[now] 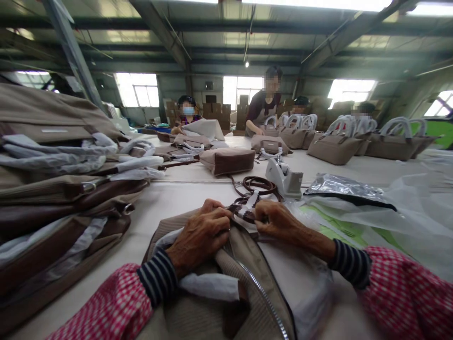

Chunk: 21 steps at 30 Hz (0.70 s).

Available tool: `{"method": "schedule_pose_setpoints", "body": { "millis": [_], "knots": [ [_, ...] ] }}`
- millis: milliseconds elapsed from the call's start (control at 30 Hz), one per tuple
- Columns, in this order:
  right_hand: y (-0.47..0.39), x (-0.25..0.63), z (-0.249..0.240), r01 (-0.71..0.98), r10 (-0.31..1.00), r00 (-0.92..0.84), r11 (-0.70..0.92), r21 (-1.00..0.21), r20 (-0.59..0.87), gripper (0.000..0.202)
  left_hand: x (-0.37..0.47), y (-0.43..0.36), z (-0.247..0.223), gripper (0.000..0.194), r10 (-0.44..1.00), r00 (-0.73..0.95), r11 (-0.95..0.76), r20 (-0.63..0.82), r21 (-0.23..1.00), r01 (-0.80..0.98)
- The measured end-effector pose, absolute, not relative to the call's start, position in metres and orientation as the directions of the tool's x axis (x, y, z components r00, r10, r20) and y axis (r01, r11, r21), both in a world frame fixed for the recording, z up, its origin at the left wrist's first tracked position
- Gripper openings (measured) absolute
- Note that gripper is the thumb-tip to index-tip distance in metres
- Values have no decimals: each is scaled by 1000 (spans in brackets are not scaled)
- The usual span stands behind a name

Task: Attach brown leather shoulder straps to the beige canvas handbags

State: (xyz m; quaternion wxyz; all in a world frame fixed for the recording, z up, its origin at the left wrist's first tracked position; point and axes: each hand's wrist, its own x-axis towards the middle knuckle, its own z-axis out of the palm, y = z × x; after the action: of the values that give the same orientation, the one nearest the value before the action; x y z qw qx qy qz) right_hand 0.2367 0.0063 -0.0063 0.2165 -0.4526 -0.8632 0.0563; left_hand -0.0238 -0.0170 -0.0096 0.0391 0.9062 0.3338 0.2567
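Note:
A taupe handbag (pixel 219 264) with a silver zipper (pixel 264 293) lies open in front of me, one paper-wrapped handle (pixel 212 286) across it. My left hand (pixel 203 231) is closed on the bag's top edge near the zipper's far end. Just right of that end, my right hand (pixel 274 219) is closed with its fingers curled in. It is against a bundle of brown straps (pixel 245 210) tied with white wrap; what its fingertips pinch is hidden. Behind the bundle lies a coiled brown strap (pixel 260 185).
Wrapped handbags are piled (pixel 71 189) on the left. A white tape dispenser (pixel 285 177) stands beyond my right hand, near a silver packet (pixel 347 189) and clear plastic (pixel 414 208). Finished-looking bags (pixel 334 148) line the table's far right. Several co-workers (pixel 264 106) are across the table.

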Motion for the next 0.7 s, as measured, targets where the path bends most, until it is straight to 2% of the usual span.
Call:
{"method": "schedule_pose_setpoints", "body": {
  "millis": [67, 133, 233, 400, 700],
  "knots": [
    [-4, 249, 1, 686, 795, -485, 604, -405, 364, 15, -25, -15, -12, 8, 626, 639, -772, 447, 244, 586],
    [-19, 256, 10, 628, 770, -516, 638, -445, 374, 16, -25, -15, -12, 9, 616, 650, -780, 446, 228, 583],
    [-39, 253, 15, 576, 713, -583, 701, -420, 390, 18, -24, -18, -11, 8, 571, 668, -805, 476, 168, 569],
    [-44, 238, 6, 592, 679, -592, 732, -339, 434, 19, -23, -21, -10, 11, 500, 713, -824, 492, 17, 566],
    [-43, 239, 1, 568, 677, -593, 736, -369, 436, 20, -22, -20, -9, 14, 498, 740, -837, 451, 28, 547]
  ]
}}
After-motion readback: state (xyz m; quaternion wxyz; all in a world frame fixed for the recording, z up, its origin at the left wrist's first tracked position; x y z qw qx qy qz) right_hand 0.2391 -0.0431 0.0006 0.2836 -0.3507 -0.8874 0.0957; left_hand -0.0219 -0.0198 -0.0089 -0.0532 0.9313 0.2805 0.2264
